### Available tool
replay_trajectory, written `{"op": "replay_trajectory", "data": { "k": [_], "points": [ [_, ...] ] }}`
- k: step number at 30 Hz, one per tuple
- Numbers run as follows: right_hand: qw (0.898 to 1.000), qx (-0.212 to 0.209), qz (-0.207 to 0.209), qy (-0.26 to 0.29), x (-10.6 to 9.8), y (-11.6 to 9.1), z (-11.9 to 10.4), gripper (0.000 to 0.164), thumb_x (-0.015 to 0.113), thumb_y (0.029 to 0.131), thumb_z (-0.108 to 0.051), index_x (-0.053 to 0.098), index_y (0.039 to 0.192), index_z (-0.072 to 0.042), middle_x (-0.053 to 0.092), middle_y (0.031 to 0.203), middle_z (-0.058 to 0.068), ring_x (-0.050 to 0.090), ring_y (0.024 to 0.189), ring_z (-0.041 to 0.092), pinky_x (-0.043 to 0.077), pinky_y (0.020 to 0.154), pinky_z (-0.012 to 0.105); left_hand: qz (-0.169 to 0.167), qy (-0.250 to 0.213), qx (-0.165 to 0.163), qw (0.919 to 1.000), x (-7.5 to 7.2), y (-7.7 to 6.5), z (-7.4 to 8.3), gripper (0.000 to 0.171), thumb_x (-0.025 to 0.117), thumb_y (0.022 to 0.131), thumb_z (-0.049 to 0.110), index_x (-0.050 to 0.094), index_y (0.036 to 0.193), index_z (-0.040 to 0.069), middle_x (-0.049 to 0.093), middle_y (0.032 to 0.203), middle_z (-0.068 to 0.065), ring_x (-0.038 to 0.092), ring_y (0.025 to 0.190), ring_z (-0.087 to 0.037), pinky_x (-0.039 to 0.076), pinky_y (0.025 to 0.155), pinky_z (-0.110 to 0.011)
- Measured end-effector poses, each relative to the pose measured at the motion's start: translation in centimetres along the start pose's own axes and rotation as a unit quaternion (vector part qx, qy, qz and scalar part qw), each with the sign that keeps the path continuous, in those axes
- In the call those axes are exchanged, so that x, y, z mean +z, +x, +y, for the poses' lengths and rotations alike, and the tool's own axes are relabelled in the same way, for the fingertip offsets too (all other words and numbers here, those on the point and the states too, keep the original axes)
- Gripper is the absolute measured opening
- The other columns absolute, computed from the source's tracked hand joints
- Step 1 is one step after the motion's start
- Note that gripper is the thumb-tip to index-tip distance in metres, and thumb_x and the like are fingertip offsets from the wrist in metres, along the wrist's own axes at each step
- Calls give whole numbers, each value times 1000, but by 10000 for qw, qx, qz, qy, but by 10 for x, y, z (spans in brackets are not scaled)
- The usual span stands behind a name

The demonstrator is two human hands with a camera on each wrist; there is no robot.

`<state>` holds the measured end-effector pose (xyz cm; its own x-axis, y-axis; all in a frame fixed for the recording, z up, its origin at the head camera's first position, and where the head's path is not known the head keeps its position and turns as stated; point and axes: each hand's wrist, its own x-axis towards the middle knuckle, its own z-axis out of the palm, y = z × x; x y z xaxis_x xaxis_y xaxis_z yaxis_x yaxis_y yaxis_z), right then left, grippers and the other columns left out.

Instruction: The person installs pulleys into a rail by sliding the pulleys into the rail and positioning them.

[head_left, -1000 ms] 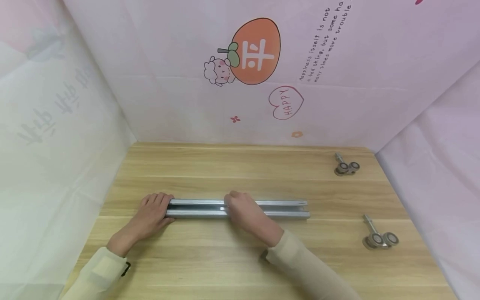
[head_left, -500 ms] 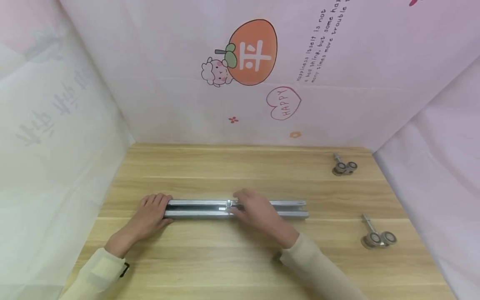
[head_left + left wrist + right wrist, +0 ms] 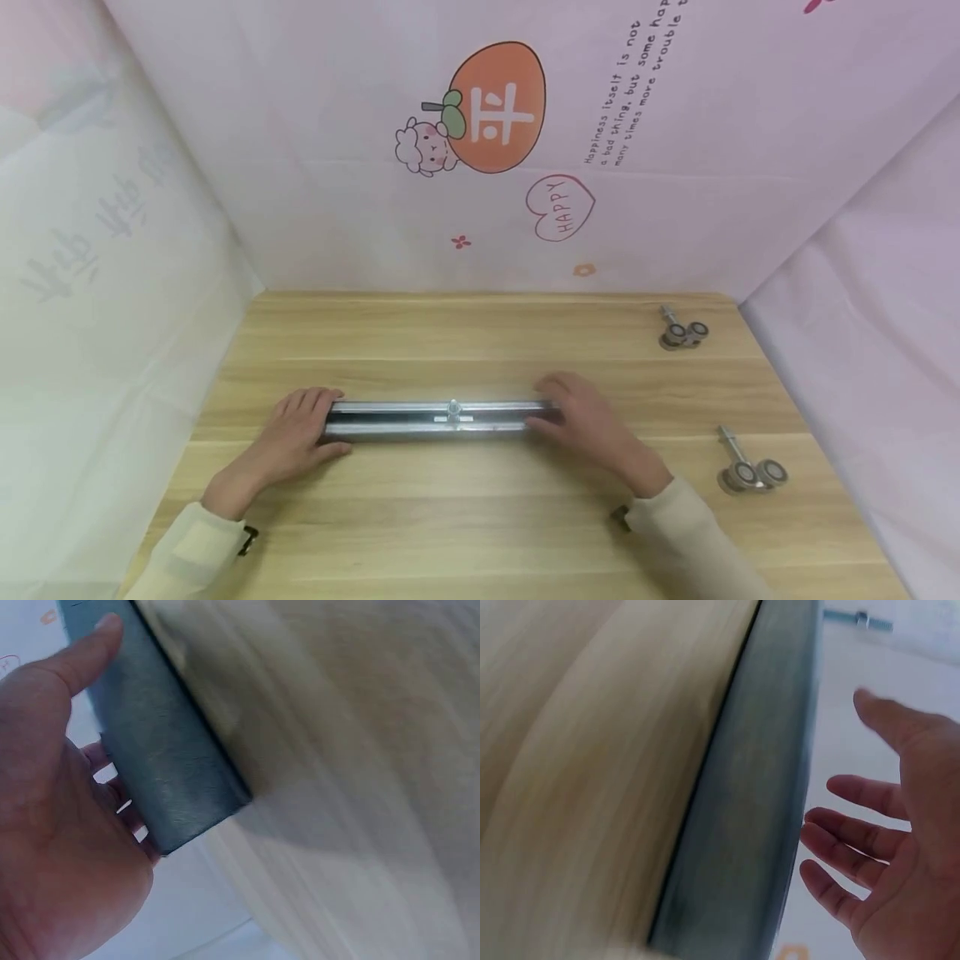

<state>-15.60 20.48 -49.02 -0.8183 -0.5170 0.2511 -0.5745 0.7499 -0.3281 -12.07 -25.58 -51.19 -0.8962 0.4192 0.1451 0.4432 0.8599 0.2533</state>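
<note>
A silver metal channel track lies crosswise on the wooden board, its open slot facing up. My left hand grips its left end, thumb on the near wall and fingers on the far side; the left wrist view shows the thumb on the track's outer face. In the slot near mid-length sits a roller carriage, mostly hidden, with its bolt standing up. My right hand is over the track's right end, which it hides in the head view. In the right wrist view its loosely bent fingers are apart from the track.
Two more roller carriages with bolts lie on the right of the wooden board: one nearer, one at the back right. Printed pale sheeting rises behind the board and at both sides.
My right hand has let go of the carriage's bolt and moved right along the track to its right end. The bolt now shows. My left hand keeps its grip.
</note>
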Motion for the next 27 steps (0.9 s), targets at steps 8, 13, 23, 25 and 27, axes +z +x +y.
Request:
{"op": "replay_trajectory", "data": {
  "k": [8,13,23,25,27],
  "points": [
    [9987,331,-365,-139,-8,-23,27,80,77,70,-58,60,131,-8,61,129,9,55,118,28,42,103,50,150,-408,209,9988,-11,18,20,79,70,82,51,45,142,6,51,133,-21,46,124,-40,40,100,-59],
    [9978,347,-563,-8,-7,-30,39,82,81,66,-55,59,132,-10,61,129,8,56,117,26,43,102,48,198,-838,463,9952,-18,36,43,71,68,86,47,47,140,6,53,133,-16,49,123,-32,43,102,-50],
    [9982,195,-542,139,2,-34,45,76,82,70,-46,59,131,-8,64,122,11,59,110,28,47,98,48,-25,-1127,906,9895,-12,70,79,60,69,88,36,54,136,4,57,132,-11,53,121,-24,45,102,-41],
    [9986,140,-490,134,3,-33,46,74,83,70,-42,60,130,-7,65,120,11,60,109,28,48,97,48,-31,-1162,986,9883,-10,74,84,59,71,87,33,55,135,3,58,131,-12,53,121,-24,45,102,-40],
    [9988,93,-453,163,5,-32,47,71,84,69,-38,61,128,-6,66,118,11,61,107,27,49,95,48,-36,-1213,1079,9867,-8,78,89,59,73,85,31,56,133,2,58,129,-12,54,120,-24,45,101,-40]
  ]
}}
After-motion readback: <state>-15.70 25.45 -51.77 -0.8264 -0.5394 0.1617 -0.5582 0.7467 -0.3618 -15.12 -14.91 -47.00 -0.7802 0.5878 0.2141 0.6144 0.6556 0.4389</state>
